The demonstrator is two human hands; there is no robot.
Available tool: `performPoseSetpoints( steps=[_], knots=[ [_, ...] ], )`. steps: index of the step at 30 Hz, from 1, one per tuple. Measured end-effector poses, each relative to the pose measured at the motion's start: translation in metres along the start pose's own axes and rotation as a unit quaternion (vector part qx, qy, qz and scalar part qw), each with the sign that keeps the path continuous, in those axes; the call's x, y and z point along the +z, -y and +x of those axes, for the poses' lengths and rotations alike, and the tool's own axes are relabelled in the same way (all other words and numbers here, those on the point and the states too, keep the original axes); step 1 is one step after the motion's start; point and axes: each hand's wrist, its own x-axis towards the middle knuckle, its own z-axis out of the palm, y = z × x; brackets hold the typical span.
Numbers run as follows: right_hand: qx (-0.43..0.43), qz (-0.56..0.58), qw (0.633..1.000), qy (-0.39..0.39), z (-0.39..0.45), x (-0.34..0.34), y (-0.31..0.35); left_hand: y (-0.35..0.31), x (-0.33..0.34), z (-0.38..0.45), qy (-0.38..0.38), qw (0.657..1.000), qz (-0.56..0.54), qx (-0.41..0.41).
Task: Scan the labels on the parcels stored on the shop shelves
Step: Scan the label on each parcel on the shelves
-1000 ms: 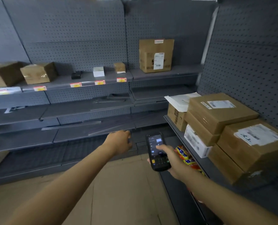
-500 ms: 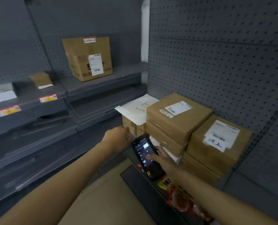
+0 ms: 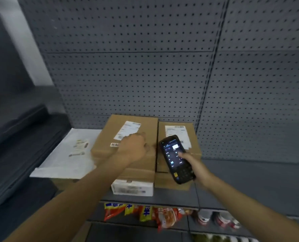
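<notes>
Brown cardboard parcels stand in two stacks on a grey shelf (image 3: 241, 186). The left top parcel (image 3: 110, 137) bears a white label (image 3: 127, 130); the right top parcel (image 3: 194, 151) bears a label (image 3: 176, 131) too. My left hand (image 3: 134, 149) hovers over the left top parcel with fingers loosely curled, holding nothing. My right hand (image 3: 190, 163) grips a black handheld scanner (image 3: 174, 159), screen lit, in front of the right parcel. A white box (image 3: 133, 187) lies under the left stack.
A white mailer (image 3: 66, 154) with a label lies on a box to the left. Red and yellow snack packets (image 3: 145, 213) hang on the shelf below. Grey pegboard (image 3: 145, 67) backs the shelf; dark shelving runs along the left.
My view has swung right and closer onto the parcel stacks. My left hand moved over the left top parcel; my right hand brought the scanner up before the right parcel.
</notes>
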Motion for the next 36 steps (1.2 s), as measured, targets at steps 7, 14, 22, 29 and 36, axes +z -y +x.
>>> performPoseSetpoints(
  steps=[7, 14, 22, 29, 36],
  knots=[
    [-0.024, 0.092, 0.980, -0.175, 0.010, -0.036, 0.009, -0.058, 0.025, 0.042, 0.164, 0.950, -0.259, 0.056],
    [-0.003, 0.143, 0.970, -0.195, 0.028, -0.055, 0.008, -0.078, 0.073, 0.067, 0.200, 0.954, -0.214, -0.064],
    [0.013, 0.120, 0.971, -0.204, 0.035, -0.058, -0.002, -0.098, 0.080, 0.078, 0.141, 0.939, -0.230, -0.215],
    [0.025, 0.062, 0.978, -0.197, 0.010, -0.100, -0.016, -0.114, 0.078, 0.057, 0.186, 0.918, -0.270, -0.221],
    [0.036, 0.031, 0.984, -0.174, -0.023, -0.131, -0.024, -0.113, 0.106, 0.021, 0.057, 0.917, -0.305, -0.251]
  ],
)
